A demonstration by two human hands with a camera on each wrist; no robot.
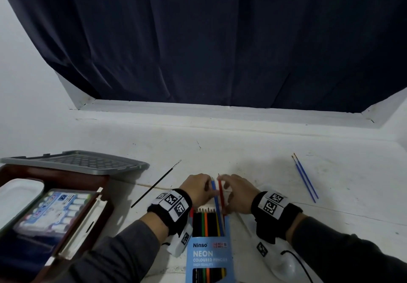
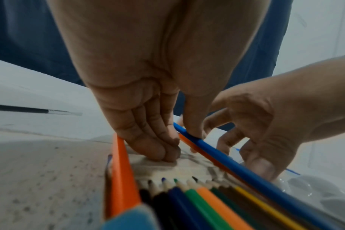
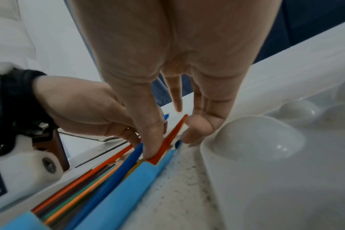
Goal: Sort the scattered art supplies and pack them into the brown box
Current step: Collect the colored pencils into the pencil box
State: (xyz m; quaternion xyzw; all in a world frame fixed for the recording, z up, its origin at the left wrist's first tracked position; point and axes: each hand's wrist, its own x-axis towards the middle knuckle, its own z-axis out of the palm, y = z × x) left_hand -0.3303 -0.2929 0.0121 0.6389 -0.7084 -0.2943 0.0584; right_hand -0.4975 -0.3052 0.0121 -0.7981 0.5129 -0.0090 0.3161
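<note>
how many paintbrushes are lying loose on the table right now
3: one black brush left of the hands, and two blue brushes lying side by side to the right. Others may be hidden in the box.

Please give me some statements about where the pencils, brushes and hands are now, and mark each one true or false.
1. The left hand holds the blue pencil. True.
2. The right hand holds a paintbrush. False: it holds the red pencil.
3. Two blue brushes lie on the surface to the right. True.
4. The pencil box is closed. False: it is open, pencil tips showing.
5. The black brush is inside the brown box. False: it lies outside.
</note>
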